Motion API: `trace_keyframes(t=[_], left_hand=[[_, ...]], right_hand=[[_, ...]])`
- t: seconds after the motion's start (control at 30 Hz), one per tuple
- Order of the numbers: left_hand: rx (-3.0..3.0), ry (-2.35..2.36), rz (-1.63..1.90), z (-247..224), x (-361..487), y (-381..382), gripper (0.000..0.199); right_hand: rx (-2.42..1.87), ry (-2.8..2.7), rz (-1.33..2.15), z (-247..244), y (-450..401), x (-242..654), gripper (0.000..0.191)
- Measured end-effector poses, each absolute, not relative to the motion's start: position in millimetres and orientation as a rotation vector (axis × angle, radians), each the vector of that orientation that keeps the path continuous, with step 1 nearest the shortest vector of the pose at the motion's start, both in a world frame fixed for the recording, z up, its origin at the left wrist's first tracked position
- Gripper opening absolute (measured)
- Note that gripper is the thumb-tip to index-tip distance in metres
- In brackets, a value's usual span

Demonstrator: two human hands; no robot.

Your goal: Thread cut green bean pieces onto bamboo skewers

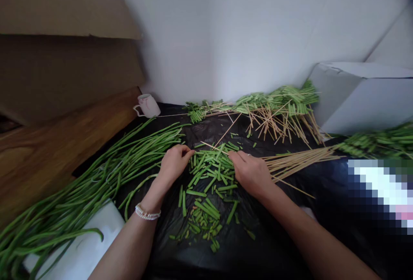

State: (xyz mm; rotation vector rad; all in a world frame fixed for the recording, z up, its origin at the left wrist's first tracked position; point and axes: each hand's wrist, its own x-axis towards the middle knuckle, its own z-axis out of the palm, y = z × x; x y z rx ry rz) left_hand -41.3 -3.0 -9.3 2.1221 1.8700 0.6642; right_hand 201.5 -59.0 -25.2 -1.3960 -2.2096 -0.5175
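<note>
My left hand, with a beaded bracelet at the wrist, is at the left edge of a pile of cut green bean pieces. Its thumb and fingers are pinched together; whatever is between them is too small to make out. Across the pile, my right hand is closed on a thin wooden skewer, whose pointed end sticks out to the left above the pieces. Just right of this hand lies a bundle of bare skewers. Smaller scraps lie nearer to me on the black plastic sheet.
Long uncut beans cover the left side, partly over a white board. Skewered beans lie along the wall. A mug, cardboard box and white box stand around.
</note>
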Motion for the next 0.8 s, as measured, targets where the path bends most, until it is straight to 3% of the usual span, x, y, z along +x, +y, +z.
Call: trace_keyframes(t=[0.17,0.43,0.8], left_hand=[[2.244,2.008,0.315,-10,-42,-8,0.025],[2.217,1.837,0.347,-14,-34,-10,0.031],[2.131,1.754,0.345,-13,-52,-2,0.013]], right_hand=[[-1.414,-2.239,-0.5,-26,-60,200,0.028],[-1.385,-2.23,-0.527,-27,-59,199,0.026],[-1.364,-2.213,-0.517,-27,-59,199,0.027]])
